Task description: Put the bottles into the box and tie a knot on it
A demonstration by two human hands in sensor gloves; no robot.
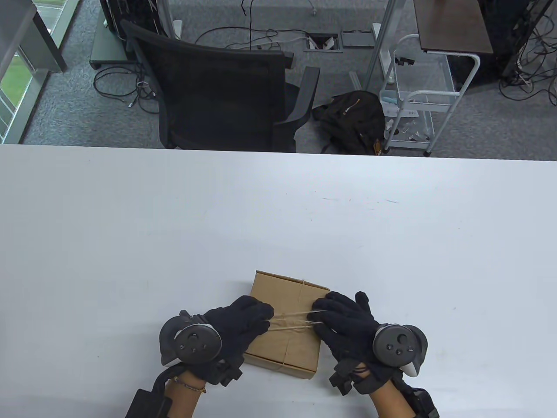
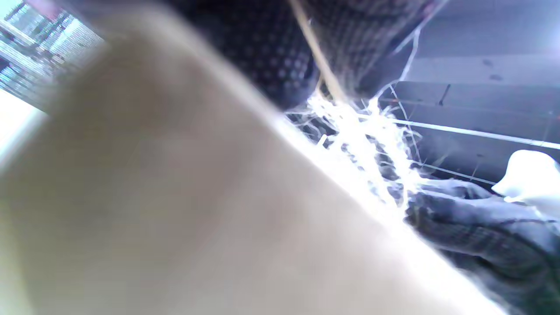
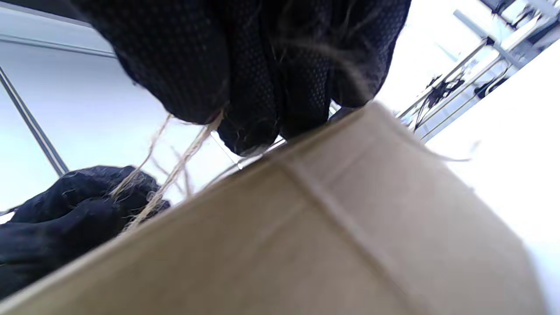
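The left hand (image 1: pixel 243 320) pinches the twine (image 1: pixel 290 322) at the left of the closed box (image 1: pixel 285 344), which sits on the counter (image 1: pixel 278 226) between both hands. The twine runs crosswise, left to right, equally near each. The right hand (image 1: pixel 343 320) pinches its other end.

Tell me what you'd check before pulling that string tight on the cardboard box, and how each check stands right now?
1. Box closed, flaps flat: ok.
2. Twine already wrapped lengthwise around the box: ok.
3. Left hand pinching a twine end: ok.
4. Right hand pinching the other end: ok.
5. Twine strands crossed into a knot between the hands: cannot tell, too fine and frayed.
6. Bottles inside the box: cannot tell, box is shut.
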